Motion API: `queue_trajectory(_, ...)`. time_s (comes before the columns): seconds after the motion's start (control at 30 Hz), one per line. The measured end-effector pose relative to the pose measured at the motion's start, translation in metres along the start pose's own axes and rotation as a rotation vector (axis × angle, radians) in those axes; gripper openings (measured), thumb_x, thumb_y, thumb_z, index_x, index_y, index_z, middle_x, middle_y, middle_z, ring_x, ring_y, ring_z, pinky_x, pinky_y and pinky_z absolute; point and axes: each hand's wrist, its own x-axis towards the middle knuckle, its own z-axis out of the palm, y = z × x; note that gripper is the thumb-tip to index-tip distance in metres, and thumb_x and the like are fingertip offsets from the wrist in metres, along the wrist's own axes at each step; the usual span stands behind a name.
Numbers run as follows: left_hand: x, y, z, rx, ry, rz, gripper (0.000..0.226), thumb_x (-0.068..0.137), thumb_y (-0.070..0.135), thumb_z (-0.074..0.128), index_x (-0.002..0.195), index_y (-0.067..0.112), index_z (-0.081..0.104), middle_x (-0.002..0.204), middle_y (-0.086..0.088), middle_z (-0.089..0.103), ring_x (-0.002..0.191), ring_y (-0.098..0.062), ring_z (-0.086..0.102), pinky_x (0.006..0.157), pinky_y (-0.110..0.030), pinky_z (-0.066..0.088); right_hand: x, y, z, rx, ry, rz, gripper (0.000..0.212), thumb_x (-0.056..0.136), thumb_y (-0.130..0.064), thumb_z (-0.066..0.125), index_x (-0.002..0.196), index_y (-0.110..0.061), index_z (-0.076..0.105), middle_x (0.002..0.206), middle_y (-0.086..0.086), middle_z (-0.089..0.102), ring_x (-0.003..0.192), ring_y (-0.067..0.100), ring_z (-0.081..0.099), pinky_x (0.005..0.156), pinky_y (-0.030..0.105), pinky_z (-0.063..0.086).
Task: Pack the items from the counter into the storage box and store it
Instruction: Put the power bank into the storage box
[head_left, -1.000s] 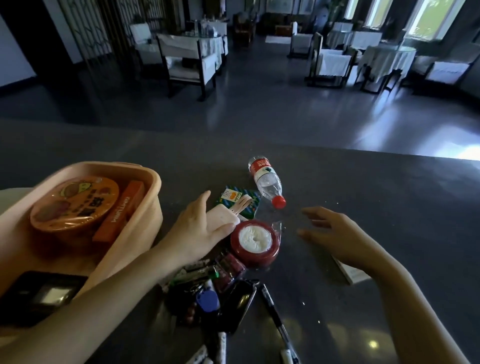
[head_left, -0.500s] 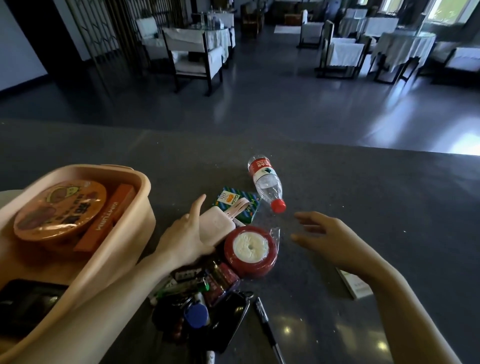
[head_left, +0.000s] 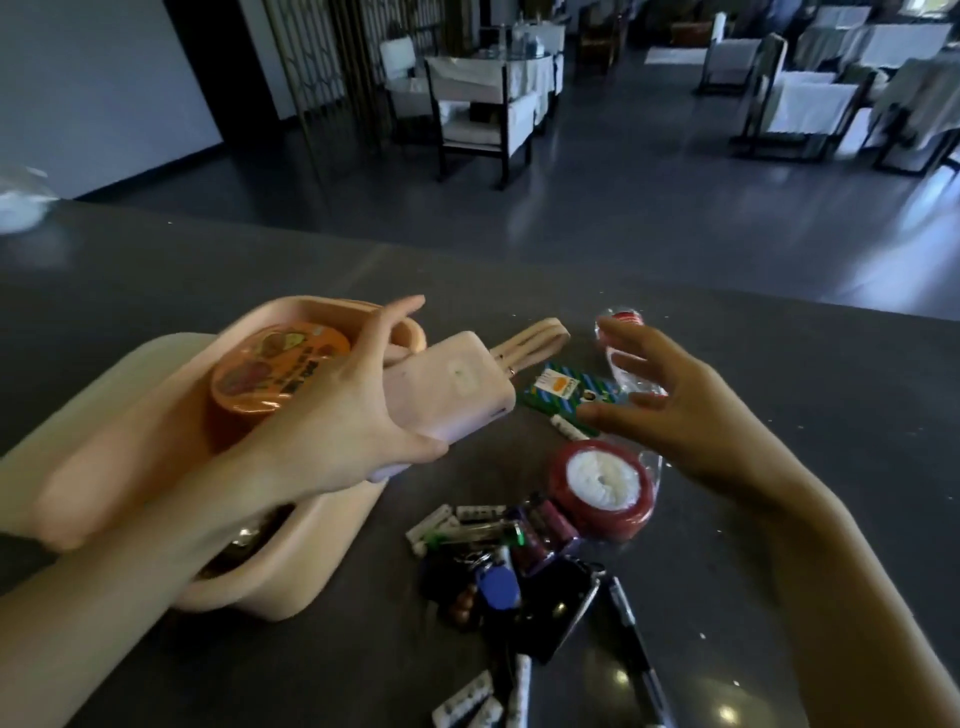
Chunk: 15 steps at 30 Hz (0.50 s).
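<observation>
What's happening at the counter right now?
A person is packing loose items into a pink storage box. The left hand grips a pale pink device with a loop strap, held off the counter beside the box. The box already holds an orange-lidded tub. The right hand hovers open over the water bottle and green packet. A red roll, batteries, keys and a pen are not yet packed.

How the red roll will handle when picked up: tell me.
The red roll lies flat on the counter, so it probably won't roll. Its clear wrapper looks glossy, possibly slippery. It seems stiff, keeping its round shape.
</observation>
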Motion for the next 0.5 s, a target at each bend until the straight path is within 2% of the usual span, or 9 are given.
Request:
queue_trajectory(0.07,-0.011,-0.018,-0.028,0.027,0.053,-0.024,0.115,0.047,0.041,0.086,0.138,0.043,0.015,0.103,0.021,0.048,0.091,0.004,0.047,0.076,-0.008,0.036,0.005,-0.014,0.013,0.01,-0.006,-0.013,0.09,0.049,-0.057,0.068,0.132,-0.038,0.039,0.135,-0.014,0.044,0.121,0.001,0.042,0.08,0.007,0.043)
queue_trajectory(0.13,-0.02,-0.041,-0.053,0.027,0.06,-0.067,0.115,0.046,0.042,0.085,0.135,0.051,0.012,0.109,0.017,0.049,0.1,-0.004,0.048,0.077,-0.023,0.038,0.013,-0.029,0.032,0.0,-0.012,-0.026,0.091,0.049,-0.059,0.068,0.132,-0.037,0.039,0.135,-0.011,0.046,0.122,0.003,0.043,0.09,0.018,0.044)
queue_trajectory(0.2,-0.028,-0.071,-0.074,-0.006,0.009,-0.107,0.116,0.047,0.041,0.086,0.131,0.057,0.008,0.109,0.02,0.048,0.097,-0.002,0.049,0.072,-0.021,0.037,0.022,-0.046,0.056,-0.006,-0.029,-0.052,0.09,0.049,-0.06,0.068,0.131,-0.037,0.039,0.133,-0.01,0.048,0.121,0.003,0.045,0.095,0.028,0.043)
queue_trajectory(0.27,-0.039,-0.099,-0.088,-0.02,-0.07,-0.078,0.115,0.046,0.04,0.086,0.13,0.06,0.009,0.106,0.025,0.048,0.098,0.005,0.051,0.072,-0.012,0.036,0.031,-0.064,0.087,0.02,-0.042,-0.072,0.087,0.049,-0.06,0.067,0.129,-0.039,0.04,0.128,-0.015,0.049,0.117,-0.003,0.046,0.091,0.022,0.043)
queue_trajectory(0.33,-0.048,-0.13,-0.099,-0.068,-0.173,-0.048,0.113,0.045,0.042,0.085,0.127,0.064,0.009,0.108,0.031,0.045,0.102,0.018,0.044,0.071,-0.011,0.038,0.04,-0.079,0.118,0.043,-0.031,-0.088,0.082,0.051,-0.057,0.068,0.126,-0.039,0.041,0.123,-0.018,0.051,0.113,-0.01,0.046,0.087,0.017,0.044)
queue_trajectory(0.43,-0.056,-0.168,-0.109,-0.153,-0.37,-0.041,0.112,0.05,0.038,0.086,0.123,0.071,0.008,0.114,0.035,0.041,0.104,0.015,0.044,0.072,-0.019,0.045,0.049,-0.093,0.159,0.02,-0.054,-0.055,0.071,0.055,-0.056,0.068,0.12,-0.045,0.044,0.118,-0.023,0.053,0.111,-0.011,0.048,0.084,0.014,0.044)
queue_trajectory(0.5,-0.057,-0.186,-0.11,-0.155,-0.481,-0.003,0.11,0.054,0.036,0.085,0.122,0.072,0.006,0.114,0.041,0.036,0.106,0.018,0.04,0.077,-0.018,0.043,0.051,-0.093,0.18,-0.002,-0.049,-0.01,0.063,0.059,-0.058,0.065,0.118,-0.051,0.044,0.118,-0.026,0.052,0.112,-0.006,0.05,0.089,0.021,0.041)
